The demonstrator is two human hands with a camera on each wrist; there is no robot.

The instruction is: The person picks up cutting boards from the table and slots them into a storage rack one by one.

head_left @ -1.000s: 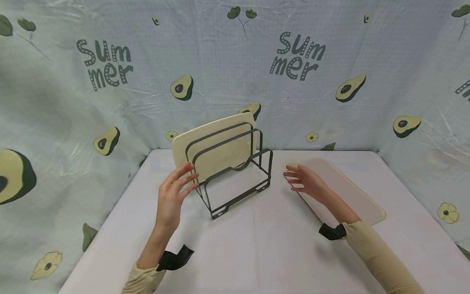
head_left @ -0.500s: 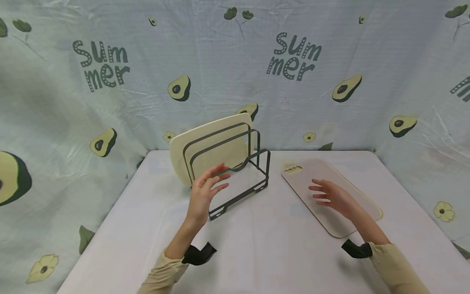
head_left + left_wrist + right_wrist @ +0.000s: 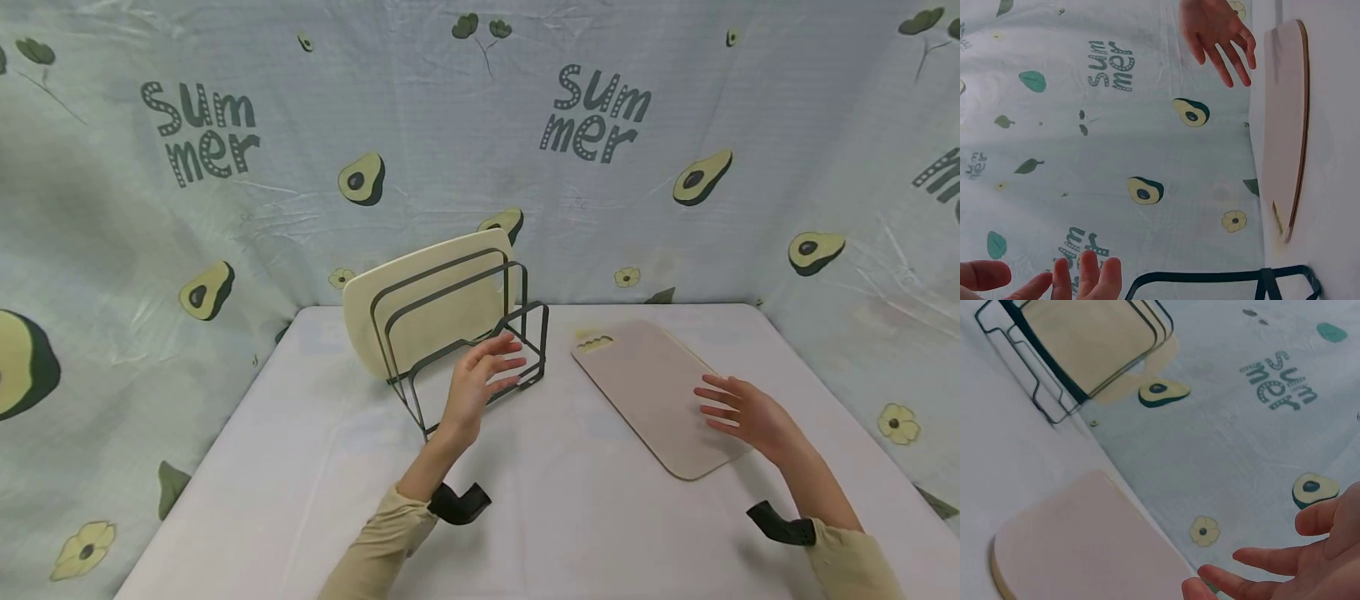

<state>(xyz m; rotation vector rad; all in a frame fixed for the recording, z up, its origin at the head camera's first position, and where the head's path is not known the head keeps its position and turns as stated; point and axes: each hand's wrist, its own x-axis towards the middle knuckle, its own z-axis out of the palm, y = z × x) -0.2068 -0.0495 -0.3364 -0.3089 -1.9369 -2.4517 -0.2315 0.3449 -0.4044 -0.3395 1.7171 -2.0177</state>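
Observation:
A dark metal rack [image 3: 545, 342] stands left of centre on the table, with a cream cutting board [image 3: 465, 317] upright in its rear slot. My left hand [image 3: 480, 387] is raised in front of the rack's right part, fingers spread and holding nothing. To the right, a pinkish cutting board [image 3: 645, 392] lies flat, its cut-out handle at the far left corner. Over that board's near right part hovers my right hand [image 3: 753, 417], its fingers apart and nothing in them. The left wrist view also shows the right hand [image 3: 1216, 34] with its palm facing this way.
A white cloth covers the table [image 3: 570, 533]. Behind and at both sides hangs a pale curtain [image 3: 450, 100] printed with avocados and lettering. Each wrist wears a black strap mount [image 3: 459, 504].
My left hand has moved right across the front of the rack. My right hand has moved right and nearer, uncovering the flat board's handle. The rack and both boards stay put.

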